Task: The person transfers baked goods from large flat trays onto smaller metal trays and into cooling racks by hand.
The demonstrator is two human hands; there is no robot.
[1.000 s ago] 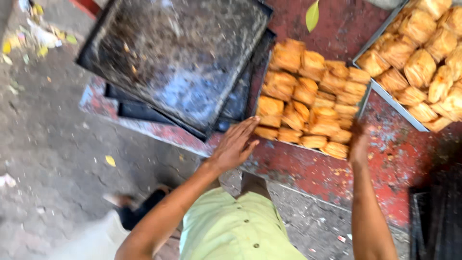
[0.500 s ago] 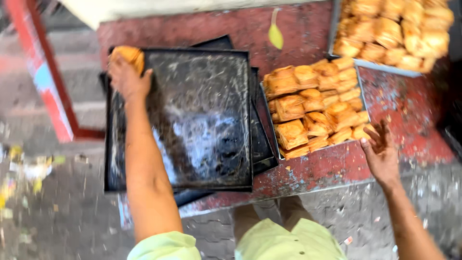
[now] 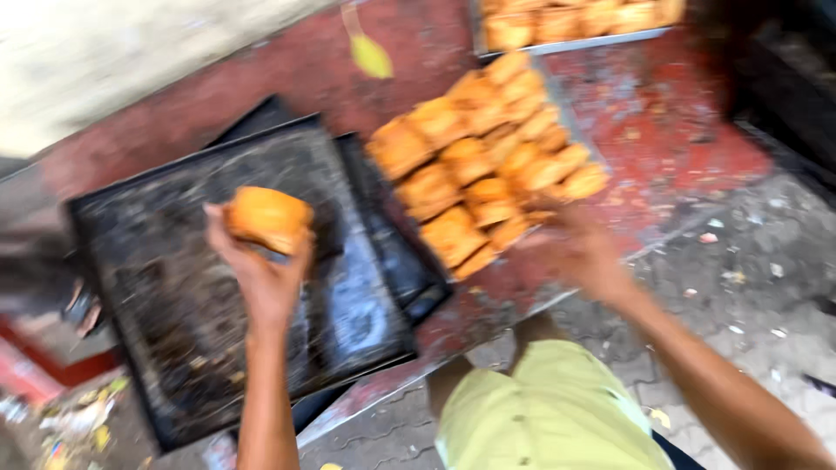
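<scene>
Spanning most of the view, the red worn table (image 3: 662, 139) carries a stack of dark empty baking trays (image 3: 174, 287) on the left and a tray of golden pastries (image 3: 488, 165) in the middle, with a second filled tray (image 3: 575, 22) at the far edge. A yellow-green leaf (image 3: 370, 54) lies on the red surface between them.

Half a second ago the left hand was stretched to the far corner of the dark tray, closed around a pastry there; now the left hand (image 3: 261, 270) is drawn back over the middle of that tray, fingers wrapped around a single golden bun (image 3: 268, 218) that is raised clear of the metal. That suggests the piece is being carried away from the empty tray and across towards the filled one.

The right hand (image 3: 579, 252), which was spread open at the table's near edge, now sits against the near corner of the pastry pile. Blur hides its fingers, so I cannot tell whether it grips anything. The view has also swung, tilting the trays.
</scene>
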